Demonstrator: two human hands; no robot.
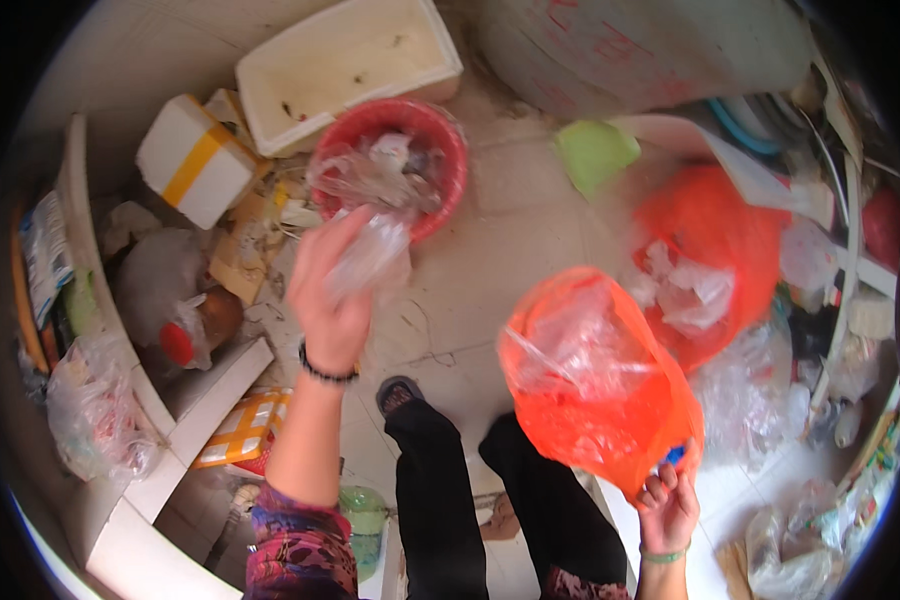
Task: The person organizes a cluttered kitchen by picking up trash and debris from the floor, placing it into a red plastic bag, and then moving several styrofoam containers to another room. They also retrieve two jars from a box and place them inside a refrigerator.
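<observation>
My left hand (331, 292), blurred, is at the near side of a red plastic basin (450, 187) and grips a crumpled clear plastic bag (375, 251). More clear plastic film (367, 176) lies inside the basin. At the lower right, my right hand (667, 495) pinches the rim of an orange-red plastic bag (607, 420), which hangs with its mouth wide. Crumpled clear plastic (585, 345) shows inside it, and a small blue piece (675, 454) is near my fingers. A second orange-red bag (750, 255), holding whitish plastic, stands beyond it at the right.
A white foam box (345, 67) stands behind the basin, with a taped foam block (194, 161) to its left. Flattened cardboard (247, 247) lies on the floor. A green plastic piece (594, 156) is at the upper right. Bags of plastic (101, 420) sit on tiled ledges.
</observation>
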